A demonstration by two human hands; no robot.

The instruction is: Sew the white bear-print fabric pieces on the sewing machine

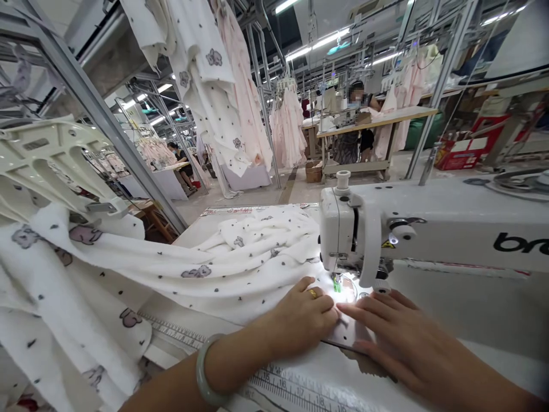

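- My left hand [300, 317] lies flat and open on the white cloth [240, 269], holding nothing.
- My right hand [398, 337] lies open too, just beside the sewing needle [337, 283].

**White printed fabric at the sewing machine's needle**

A soft, thick white fabric [180, 269] runs in long, loose folds from the lower left of the view toward the sewing machine's presser foot [337, 281]. Small dark specks and larger grey-and-pink cloud-like motifs are scattered across it; the exact shapes are hard to make out. Behind the foot, the cloth bunches into a rumpled heap. At the left, it hangs in wide, overlapping layers. Its near part lies flat and smooth beside the foot, lit brightly by the machine's lamp.
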